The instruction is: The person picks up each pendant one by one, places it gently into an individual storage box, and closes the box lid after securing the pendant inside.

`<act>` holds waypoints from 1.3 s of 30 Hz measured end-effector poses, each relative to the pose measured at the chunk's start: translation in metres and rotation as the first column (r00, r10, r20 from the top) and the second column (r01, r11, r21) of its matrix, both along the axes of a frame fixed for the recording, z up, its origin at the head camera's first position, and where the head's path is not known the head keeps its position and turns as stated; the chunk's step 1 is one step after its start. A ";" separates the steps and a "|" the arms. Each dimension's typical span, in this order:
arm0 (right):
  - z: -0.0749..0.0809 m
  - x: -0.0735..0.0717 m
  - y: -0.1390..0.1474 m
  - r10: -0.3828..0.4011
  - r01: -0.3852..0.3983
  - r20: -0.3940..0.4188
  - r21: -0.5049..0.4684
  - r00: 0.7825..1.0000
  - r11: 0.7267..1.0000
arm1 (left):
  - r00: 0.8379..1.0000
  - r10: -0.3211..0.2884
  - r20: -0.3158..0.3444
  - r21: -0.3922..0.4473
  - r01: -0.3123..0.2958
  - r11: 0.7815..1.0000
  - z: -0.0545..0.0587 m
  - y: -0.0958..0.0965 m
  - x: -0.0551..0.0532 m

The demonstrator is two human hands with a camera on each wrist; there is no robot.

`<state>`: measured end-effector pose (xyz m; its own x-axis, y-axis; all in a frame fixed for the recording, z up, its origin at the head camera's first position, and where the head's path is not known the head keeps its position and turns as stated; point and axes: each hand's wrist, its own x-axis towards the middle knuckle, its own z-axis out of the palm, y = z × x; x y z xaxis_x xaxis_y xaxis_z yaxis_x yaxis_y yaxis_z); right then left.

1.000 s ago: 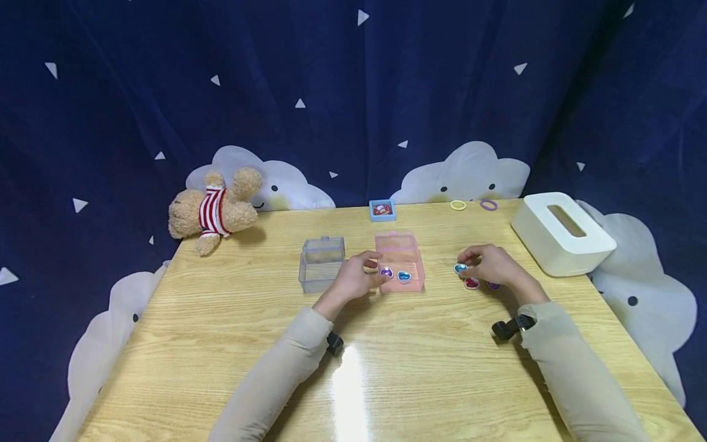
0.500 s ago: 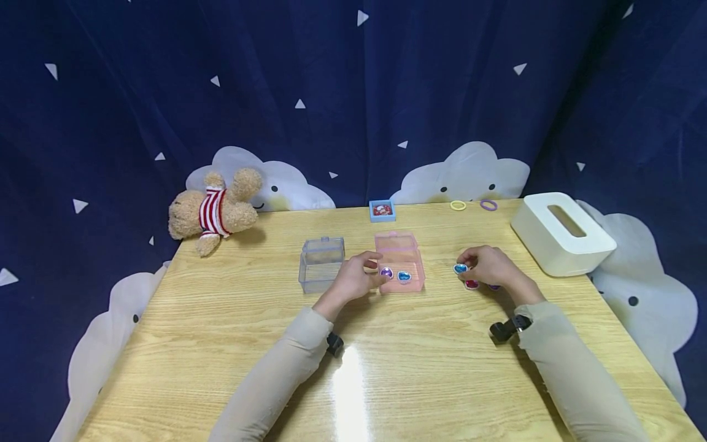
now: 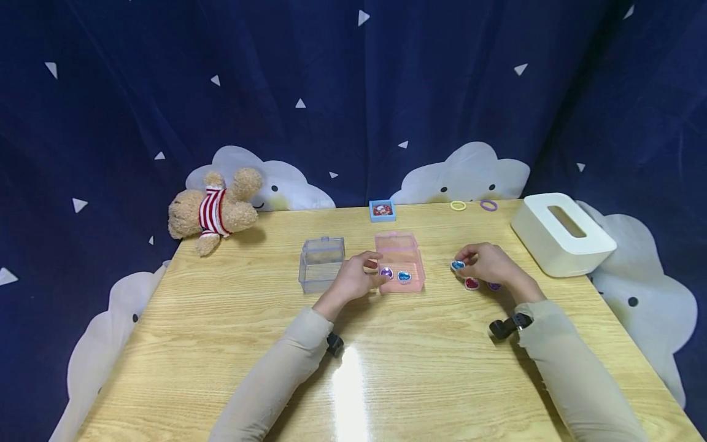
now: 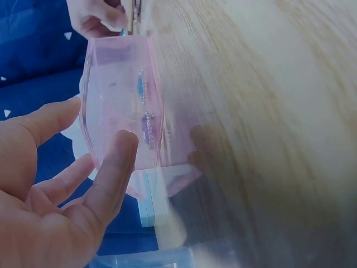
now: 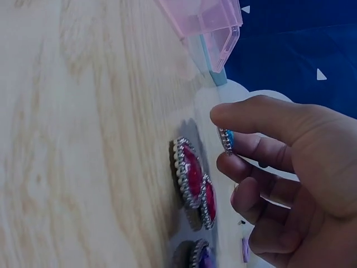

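Note:
My left hand [image 3: 356,277] rests at the left side of an open pink clear plastic box [image 3: 413,286]. In the left wrist view its fairly straight fingers [image 4: 120,159] stand right at the box's wall. A purple gem [image 3: 386,272] and a blue gem [image 3: 404,276], both with silvery beaded rims, lie in that box. My right hand [image 3: 488,264] pinches another blue gem [image 5: 227,139] between thumb and fingers, raised over the table. Below it lie two red gems [image 5: 192,170], one overlapping the other in the right wrist view, and a purple gem [image 5: 203,255].
An open grey-blue clear box [image 3: 321,270] stands left of the pink one. Behind are a small blue-framed picture [image 3: 382,210], a yellow ring [image 3: 458,205] and a purple ring [image 3: 488,204]. A teddy bear [image 3: 215,212] lies back left; a white tissue box [image 3: 563,236] stands right.
My right hand has lifted the blue gem slightly up and to the left, away from the red and purple gems. The left hand has stayed in place.

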<state>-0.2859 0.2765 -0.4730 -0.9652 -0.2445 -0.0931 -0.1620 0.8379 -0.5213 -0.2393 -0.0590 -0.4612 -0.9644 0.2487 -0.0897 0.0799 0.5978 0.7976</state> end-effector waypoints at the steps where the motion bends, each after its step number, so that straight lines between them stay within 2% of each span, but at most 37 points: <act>1: 0.001 0.000 -0.001 0.002 -0.002 -0.004 -0.001 1.000 1.000 | 1.000 0.000 -0.001 0.000 0.000 1.000 0.000 0.000 0.000; 11: 0.017 0.002 -0.018 -0.003 0.004 0.002 -0.073 1.000 0.997 | 1.000 -0.003 -0.006 0.003 0.003 1.000 0.000 0.000 0.000; 17: 0.028 0.002 -0.031 0.025 -0.028 -0.045 -0.069 0.999 0.997 | 1.000 -0.001 -0.004 0.003 0.001 1.000 0.000 -0.001 0.000; 25: 0.038 0.001 -0.051 0.073 -0.079 -0.062 -0.099 0.995 0.992 | 1.000 -0.003 -0.015 0.010 0.003 1.000 -0.001 -0.001 -0.001; 34: 0.039 -0.001 -0.076 0.149 -0.162 -0.096 -0.144 0.984 0.976 | 1.000 -0.003 -0.029 -0.018 0.003 1.000 0.000 0.000 0.000; 39: 0.034 -0.002 -0.088 0.206 -0.216 -0.085 -0.146 0.975 0.965 | 1.000 0.002 0.000 0.006 -0.002 1.000 0.000 0.000 0.000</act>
<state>-0.2875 0.1887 -0.4391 -0.8929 -0.4495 0.0259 -0.3663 0.6920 -0.6221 -0.2394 -0.0589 -0.4613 -0.9649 0.2472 -0.0881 0.0788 0.5931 0.8012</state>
